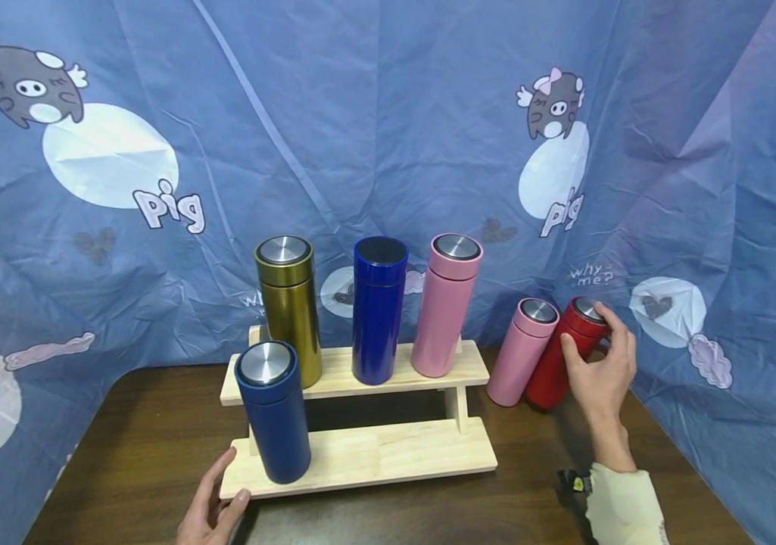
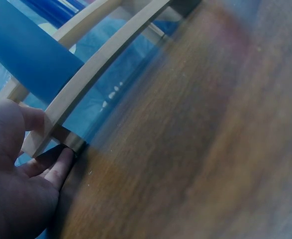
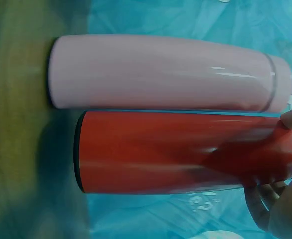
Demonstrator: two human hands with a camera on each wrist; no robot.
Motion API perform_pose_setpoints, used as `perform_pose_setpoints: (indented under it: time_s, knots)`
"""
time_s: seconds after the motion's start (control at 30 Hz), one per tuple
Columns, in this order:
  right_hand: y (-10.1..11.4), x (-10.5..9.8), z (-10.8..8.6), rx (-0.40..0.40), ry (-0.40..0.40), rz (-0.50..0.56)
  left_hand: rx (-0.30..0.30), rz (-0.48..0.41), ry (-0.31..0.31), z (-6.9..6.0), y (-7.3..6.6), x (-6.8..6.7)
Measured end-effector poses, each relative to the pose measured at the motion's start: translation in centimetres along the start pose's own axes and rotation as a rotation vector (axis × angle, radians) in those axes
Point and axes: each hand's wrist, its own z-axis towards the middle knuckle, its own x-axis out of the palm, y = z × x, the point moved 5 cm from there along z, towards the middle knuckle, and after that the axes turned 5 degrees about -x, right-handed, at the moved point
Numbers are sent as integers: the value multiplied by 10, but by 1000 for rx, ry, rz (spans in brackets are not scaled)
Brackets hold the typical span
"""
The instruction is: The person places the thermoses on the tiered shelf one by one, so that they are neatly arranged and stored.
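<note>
My right hand [image 1: 603, 371] grips a red thermos bottle [image 1: 553, 372] around its upper part, near the steel-topped lid. In the right wrist view, the thumb and fingers lie on either side of the red bottle [image 3: 175, 152]. Close beside it on the table stands a pink thermos bottle [image 1: 522, 354]. My left hand [image 1: 210, 503] holds the left end of a two-tier wooden stand [image 1: 394, 453], its thumb and fingers about the lower board's corner in the left wrist view. A navy thermos bottle [image 1: 278, 424] stands upright on that lower board, just right of the left hand.
Along the upper board stand a gold thermos bottle [image 1: 290, 318], a glossy blue thermos bottle [image 1: 379, 318] and a taller pink thermos bottle [image 1: 447, 314]. The dark wooden table [image 1: 156, 424] meets a blue printed cloth [image 1: 360, 113] behind and at the sides.
</note>
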Motion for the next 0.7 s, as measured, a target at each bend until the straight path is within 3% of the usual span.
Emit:
perform_pose_setpoints:
  time_s: [0.13,0.33,0.57,0.7]
  knots:
    - [12,-10,8,-22,-25,-11,-14,40,2,1,4,-1]
    - [36,-25,16,-38,-35,-16,-23,70,5,-1,-4,0]
    - [64,-36,21,-59,-66,11,-24,27,24,6,31,-5]
    - [93,-44,21,-92,-75,46,4,25,15,4,19,-2]
